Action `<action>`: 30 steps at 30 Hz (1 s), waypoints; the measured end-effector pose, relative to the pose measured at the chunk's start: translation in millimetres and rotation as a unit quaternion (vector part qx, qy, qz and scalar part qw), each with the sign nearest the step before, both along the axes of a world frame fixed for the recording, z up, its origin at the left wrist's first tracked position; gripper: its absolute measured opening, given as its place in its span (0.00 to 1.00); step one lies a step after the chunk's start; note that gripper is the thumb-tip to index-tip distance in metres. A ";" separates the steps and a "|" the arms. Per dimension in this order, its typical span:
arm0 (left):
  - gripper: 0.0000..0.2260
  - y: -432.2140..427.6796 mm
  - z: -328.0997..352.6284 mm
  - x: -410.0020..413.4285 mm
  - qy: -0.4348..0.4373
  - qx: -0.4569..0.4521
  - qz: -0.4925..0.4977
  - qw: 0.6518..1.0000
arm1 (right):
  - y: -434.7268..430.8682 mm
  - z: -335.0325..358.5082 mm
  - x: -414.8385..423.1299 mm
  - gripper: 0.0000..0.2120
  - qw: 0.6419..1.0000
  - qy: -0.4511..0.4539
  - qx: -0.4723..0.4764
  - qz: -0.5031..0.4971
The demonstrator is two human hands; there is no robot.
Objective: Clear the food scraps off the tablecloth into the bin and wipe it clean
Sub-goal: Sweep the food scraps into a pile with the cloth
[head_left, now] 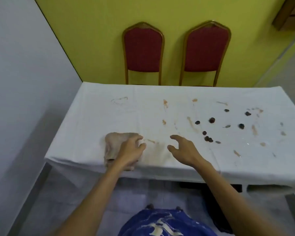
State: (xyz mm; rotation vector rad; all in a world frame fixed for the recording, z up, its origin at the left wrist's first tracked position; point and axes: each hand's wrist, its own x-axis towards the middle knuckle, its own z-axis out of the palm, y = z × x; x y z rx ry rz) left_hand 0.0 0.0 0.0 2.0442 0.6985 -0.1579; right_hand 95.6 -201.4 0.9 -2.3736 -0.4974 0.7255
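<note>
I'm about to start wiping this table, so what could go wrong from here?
Wiping with the crumpled beige cloth under the left hand before collecting the dark food scraps could smear them across the white tablecloth. The orange sauce streaks may also spread. No bin is clearly visible.

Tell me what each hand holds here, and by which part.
The left hand presses on the near right part of the cloth; whether its grip closes cannot be told. The right hand is open, holding nothing.
</note>
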 end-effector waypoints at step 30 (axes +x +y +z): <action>0.21 -3.1 -41.5 -14.5 -0.077 0.090 0.011 0.993 | -35.5 -73.6 -47.1 0.31 0.985 -0.102 -0.136 -0.028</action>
